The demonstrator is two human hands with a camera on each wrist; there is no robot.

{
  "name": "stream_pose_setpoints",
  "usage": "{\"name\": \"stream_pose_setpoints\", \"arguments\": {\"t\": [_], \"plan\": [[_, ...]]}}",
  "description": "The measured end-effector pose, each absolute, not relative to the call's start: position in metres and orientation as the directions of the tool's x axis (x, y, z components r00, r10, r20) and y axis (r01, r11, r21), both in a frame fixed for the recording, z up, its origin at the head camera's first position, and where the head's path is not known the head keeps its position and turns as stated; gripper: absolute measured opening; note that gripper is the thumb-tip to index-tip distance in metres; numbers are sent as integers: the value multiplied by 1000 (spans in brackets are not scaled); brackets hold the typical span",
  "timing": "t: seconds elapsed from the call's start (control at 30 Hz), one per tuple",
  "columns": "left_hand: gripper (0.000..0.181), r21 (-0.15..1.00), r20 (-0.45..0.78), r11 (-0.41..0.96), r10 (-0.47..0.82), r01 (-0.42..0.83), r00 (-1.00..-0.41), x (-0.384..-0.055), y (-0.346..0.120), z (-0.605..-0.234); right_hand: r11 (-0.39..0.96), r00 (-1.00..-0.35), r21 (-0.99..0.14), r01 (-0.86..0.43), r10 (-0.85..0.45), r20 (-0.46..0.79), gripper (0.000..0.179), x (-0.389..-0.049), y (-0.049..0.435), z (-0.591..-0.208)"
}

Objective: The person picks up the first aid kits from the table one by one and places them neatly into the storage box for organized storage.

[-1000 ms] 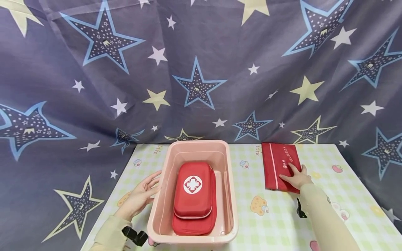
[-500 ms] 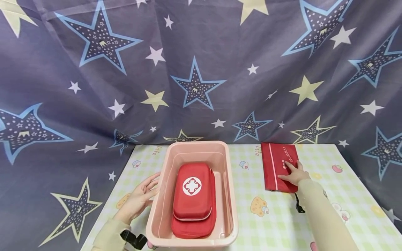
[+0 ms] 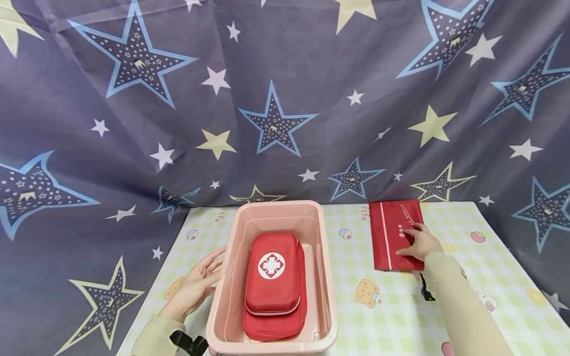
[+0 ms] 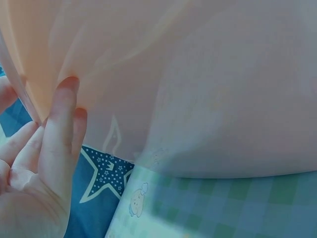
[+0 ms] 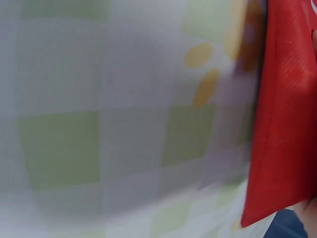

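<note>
A pink plastic bin [image 3: 240, 217] stands on the table, holding a red hard case [image 3: 272, 294] with a white cross. Another red case [image 3: 274, 327] lies beneath it. My left hand [image 3: 193, 289] is at the bin's left side, its extended fingers touching the wall; the fingertips also show against the pink wall [image 4: 208, 99] in the left wrist view. To the right, a flat red pouch [image 3: 380, 237] lies near the table's back edge. My right hand [image 3: 420, 243] rests on its right part, thumb and fingers apart. The right wrist view shows mostly the pouch edge [image 5: 285, 124].
A pale green checked cloth [image 3: 356, 326] with cartoon prints covers the table. Behind and beside it hangs a dark curtain [image 3: 311, 123] patterned with stars. Black wrist devices, such as the left one [image 3: 189, 342], sit at both wrists. The bin's front rim reaches close to the lower frame edge.
My right hand's upper fingers have drawn closer together on the pouch. The left hand stays at the bin's side. The head view has shifted slightly.
</note>
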State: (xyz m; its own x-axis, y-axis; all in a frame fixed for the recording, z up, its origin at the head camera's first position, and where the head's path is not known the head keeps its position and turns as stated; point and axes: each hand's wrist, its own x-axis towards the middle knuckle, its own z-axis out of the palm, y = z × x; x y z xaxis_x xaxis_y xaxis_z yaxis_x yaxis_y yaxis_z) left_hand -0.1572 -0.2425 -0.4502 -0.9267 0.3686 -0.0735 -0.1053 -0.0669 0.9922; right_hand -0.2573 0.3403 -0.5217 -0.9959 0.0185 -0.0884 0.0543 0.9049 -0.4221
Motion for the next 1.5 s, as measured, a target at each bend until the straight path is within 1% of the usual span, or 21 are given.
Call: {"name": "stream_pose_setpoints", "arguments": {"t": [0.1,0.2,0.37,0.53,0.73,0.83,0.93,1.13,1.33,1.5], "plan": [[59,992,-62,-82,376,-100,-925,-157,-243,-450,900,-999,-435,6,-17,-49,80,-254,341,-520],[57,991,-43,-101,387,-88,-921,-156,-242,-449,889,-999,-456,-32,-41,-10,66,-251,343,-522],[57,990,-36,-111,389,-86,-921,-156,-242,-448,867,-997,-493,-71,-62,34,48,-246,344,-527],[56,991,-34,-105,386,-81,-922,-155,-242,-450,834,-997,-546,-80,-66,46,42,-242,341,-528],[56,992,-31,-102,385,-75,-922,-155,-241,-451,737,-999,-675,22,-8,-41,40,-244,337,-531],[56,991,-29,-106,387,-76,-922,-155,-241,-450,686,-998,-727,45,0,-62,37,-244,335,-533],[56,991,-25,-110,388,-73,-922,-154,-241,-450,679,-997,-732,49,-7,-74,35,-243,333,-533],[56,992,-14,-108,387,-60,-922,-153,-241,-450,646,-994,-758,92,15,-108,35,-241,327,-530],[56,992,-14,-109,387,-61,-922,-153,-241,-451,646,-998,-762,45,-1,-60,35,-239,322,-529],[54,992,-15,-109,383,-62,-923,-153,-242,-452,663,-1000,-748,29,11,-28,30,-239,315,-526]]}}
